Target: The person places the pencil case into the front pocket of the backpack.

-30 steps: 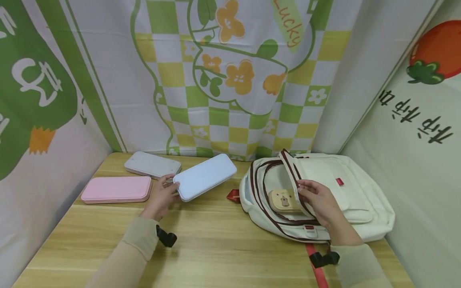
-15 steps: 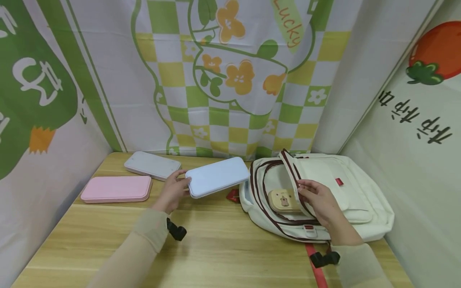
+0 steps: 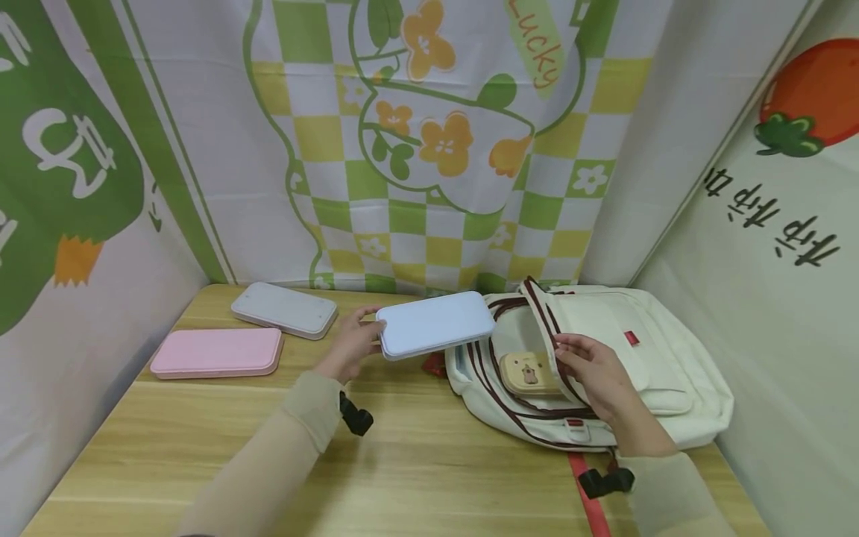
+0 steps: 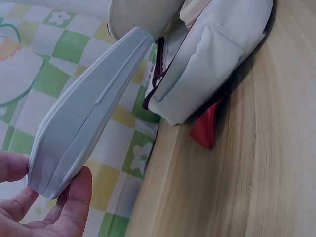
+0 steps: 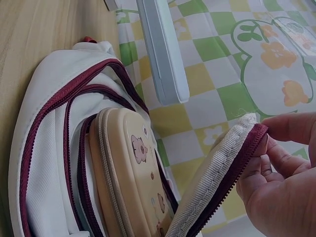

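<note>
The left hand [image 3: 352, 347] pinches the near-left end of the pale blue case [image 3: 436, 324], thumb on one broad side and fingers on the other. The case is held up off the surface [image 3: 403, 455], its far right end over the left end of the white bag [image 3: 661, 343]; I cannot tell whether the two touch.

It looks like a stiff, smooth shell with rounded corners, probably light, since one end-hold carries it. The glossy faces could slip and the long free end could tip down, so a deeper hold across both broad sides, nearer the middle, would be surer. It seems sturdy rather than fragile, though a seam runs along the edge and squeezing across it might shift the lid.

The right hand [image 3: 593, 373] grips the edge of the bag's flap [image 3: 545, 317] by its dark red zip. The cloth looks soft and likely to sag if let go; the stitched zip edge gives the firmest hold. Inside sits a yellow case [image 3: 526, 374].
</note>
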{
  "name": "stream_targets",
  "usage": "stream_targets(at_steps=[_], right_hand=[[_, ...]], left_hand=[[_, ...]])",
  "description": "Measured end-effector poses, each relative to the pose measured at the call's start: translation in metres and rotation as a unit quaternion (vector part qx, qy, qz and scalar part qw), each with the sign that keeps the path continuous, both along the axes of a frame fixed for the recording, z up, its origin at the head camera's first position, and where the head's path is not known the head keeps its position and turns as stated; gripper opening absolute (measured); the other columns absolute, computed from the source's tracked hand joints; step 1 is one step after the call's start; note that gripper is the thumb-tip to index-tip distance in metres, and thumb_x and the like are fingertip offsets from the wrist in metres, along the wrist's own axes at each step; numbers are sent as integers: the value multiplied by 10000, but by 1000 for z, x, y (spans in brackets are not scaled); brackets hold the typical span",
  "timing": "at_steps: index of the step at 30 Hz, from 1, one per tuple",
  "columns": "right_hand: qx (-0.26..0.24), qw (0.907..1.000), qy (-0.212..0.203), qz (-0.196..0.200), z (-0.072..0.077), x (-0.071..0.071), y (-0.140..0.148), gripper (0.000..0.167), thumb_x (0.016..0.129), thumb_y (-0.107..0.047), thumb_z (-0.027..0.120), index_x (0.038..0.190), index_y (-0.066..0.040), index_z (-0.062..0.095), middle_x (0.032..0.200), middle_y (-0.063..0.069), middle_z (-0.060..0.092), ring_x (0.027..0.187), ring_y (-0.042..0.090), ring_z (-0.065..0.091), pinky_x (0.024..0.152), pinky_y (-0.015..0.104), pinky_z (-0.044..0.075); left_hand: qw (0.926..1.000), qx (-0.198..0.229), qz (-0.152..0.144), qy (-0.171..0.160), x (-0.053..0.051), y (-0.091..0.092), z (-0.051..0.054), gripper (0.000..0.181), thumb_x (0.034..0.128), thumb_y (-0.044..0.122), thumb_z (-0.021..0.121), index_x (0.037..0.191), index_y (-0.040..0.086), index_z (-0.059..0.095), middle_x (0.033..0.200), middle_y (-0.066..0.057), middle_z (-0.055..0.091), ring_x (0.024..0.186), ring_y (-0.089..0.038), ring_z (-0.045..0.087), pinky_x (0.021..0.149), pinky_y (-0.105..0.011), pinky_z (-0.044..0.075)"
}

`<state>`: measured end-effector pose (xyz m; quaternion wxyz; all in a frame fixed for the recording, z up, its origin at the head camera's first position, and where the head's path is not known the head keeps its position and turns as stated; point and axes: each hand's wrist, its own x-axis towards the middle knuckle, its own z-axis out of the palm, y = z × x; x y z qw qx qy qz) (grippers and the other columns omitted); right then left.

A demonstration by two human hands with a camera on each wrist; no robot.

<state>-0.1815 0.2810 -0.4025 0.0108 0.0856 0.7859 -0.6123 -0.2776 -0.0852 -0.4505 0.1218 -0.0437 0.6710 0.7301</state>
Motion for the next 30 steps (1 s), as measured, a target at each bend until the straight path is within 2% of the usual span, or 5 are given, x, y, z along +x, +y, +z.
stream_targets(at_steps=[5,8,15,23,30], right_hand=[[13,10000,9,2,0,1,2,364,1070,-4,520,1398,145,463,1032,-15,587,915,37,564,775,191,521],[-5,10000,-7,-11,0,2,3,362,1070,-5,523,1394,146,465,1021,-27,588,906,34,562,766,193,517],[-32,10000,44,17,-3,4,3,358,1069,-12,524,1385,147,473,1018,-28,583,918,36,559,779,198,517],[-69,9998,174,106,-4,3,4,368,1067,-4,527,1390,161,465,1029,-18,584,933,37,557,788,198,519],[-23,9999,128,47,0,0,2,378,1070,-13,528,1407,146,467,1031,-18,576,926,38,552,778,195,515]], left_hand=[[10000,43,-82,2,-4,13,3,477,1076,69,517,1534,14,394,1333,-265,524,1130,-337,598,947,-460,542],[10000,6,-94,-6,-7,19,3,472,1072,64,525,1526,11,407,1310,-260,538,1080,-333,619,943,-469,542],[10000,-4,-71,31,-11,33,2,425,1062,46,532,1478,-4,461,1224,-226,572,953,-257,629,854,-414,556],[9997,-77,-164,170,-16,46,5,419,1056,48,538,1470,1,494,1263,-242,597,991,-265,646,880,-429,568],[9988,-204,-379,240,-23,59,6,394,1059,61,544,1448,8,512,1241,-236,604,973,-260,644,781,-355,577]])
